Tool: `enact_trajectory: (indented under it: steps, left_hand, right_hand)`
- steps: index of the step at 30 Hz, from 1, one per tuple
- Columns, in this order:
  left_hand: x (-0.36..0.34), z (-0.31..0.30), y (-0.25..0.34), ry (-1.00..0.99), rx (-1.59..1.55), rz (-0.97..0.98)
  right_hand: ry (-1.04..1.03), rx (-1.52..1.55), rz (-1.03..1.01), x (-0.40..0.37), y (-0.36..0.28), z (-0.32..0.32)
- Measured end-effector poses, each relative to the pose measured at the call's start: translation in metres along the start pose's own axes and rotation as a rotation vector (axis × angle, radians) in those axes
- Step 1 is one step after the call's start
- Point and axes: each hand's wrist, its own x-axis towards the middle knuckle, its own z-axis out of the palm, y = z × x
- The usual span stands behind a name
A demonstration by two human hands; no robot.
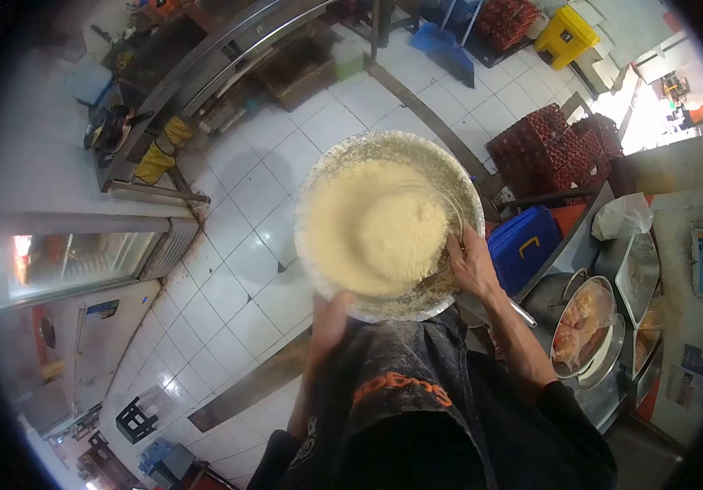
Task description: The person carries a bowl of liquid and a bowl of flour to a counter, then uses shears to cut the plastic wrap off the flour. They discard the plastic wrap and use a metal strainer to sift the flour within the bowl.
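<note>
A large dented metal basin (305, 245), dusted with pale flour, is held in front of my apron. My left hand (332, 320), smeared by motion, grips its near left rim. Inside, a round strainer with a thin rim (454, 214) carries a heap of flour (404, 233); its mesh is hard to make out. My right hand (472, 263) closes on the strainer's right side, inside the basin's edge. More flour lies blurred around the heap. Flour also whitens my dark apron (400, 355).
To the right stand a metal pot (562, 347) with bagged reddish food, metal trays (633, 269) and a blue container (523, 245). Stacked red egg trays (531, 151) sit ahead right. A glass-fronted cabinet (82, 257) is left, on white floor tiles (241, 327).
</note>
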Motion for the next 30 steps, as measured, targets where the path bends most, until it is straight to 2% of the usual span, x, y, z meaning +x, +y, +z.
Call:
enact_trajectory:
  steps: [2,5,8,10,11,13,16,19,23,25,26,28,30]
  left_hand:
    - [0.000,0.004,0.001,0.068,-0.027,0.028]
    - [0.000,0.002,-0.001,0.045,-0.006,0.079]
    - [0.005,-0.002,-0.012,0.059,0.042,0.109]
    - [0.003,-0.003,-0.009,0.017,0.042,0.072]
    - [0.003,-0.006,-0.006,-0.017,0.044,0.041]
    - [0.003,-0.007,-0.005,-0.023,0.015,0.054]
    - [-0.005,0.001,0.003,-0.005,-0.028,0.037]
    - [-0.004,-0.005,0.003,0.016,-0.019,0.032]
    - [0.002,-0.008,-0.009,-0.031,-0.090,0.039]
    - [0.002,-0.011,-0.008,-0.033,-0.062,0.044]
    - [0.002,-0.009,-0.008,-0.041,-0.041,0.044]
    - [-0.001,-0.008,-0.007,-0.036,-0.038,0.039]
    - [-0.001,-0.012,-0.005,-0.018,-0.026,0.045]
  right_hand:
    - [-0.020,0.011,0.009,0.002,0.005,-0.001]
    - [0.027,0.070,-0.053,0.005,0.000,0.003]
    - [-0.063,-0.017,0.054,0.001,-0.003,-0.002]
    - [0.068,0.188,-0.078,0.003,0.019,0.013]
    - [0.064,0.193,-0.080,0.002,0.011,0.010]
    - [-0.086,0.036,0.078,-0.002,-0.011,-0.003]
    - [0.036,0.075,0.044,-0.002,0.010,0.008]
    - [-0.053,0.061,-0.005,-0.005,-0.001,0.000]
    - [0.017,0.132,0.076,-0.003,0.004,0.006]
    - [-0.098,0.058,0.045,-0.004,-0.001,0.001]
    - [-0.094,0.055,0.047,-0.004,0.003,0.003]
    - [0.096,0.069,-0.099,-0.003,0.007,0.012]
    - [0.006,0.059,-0.026,-0.004,-0.003,0.004]
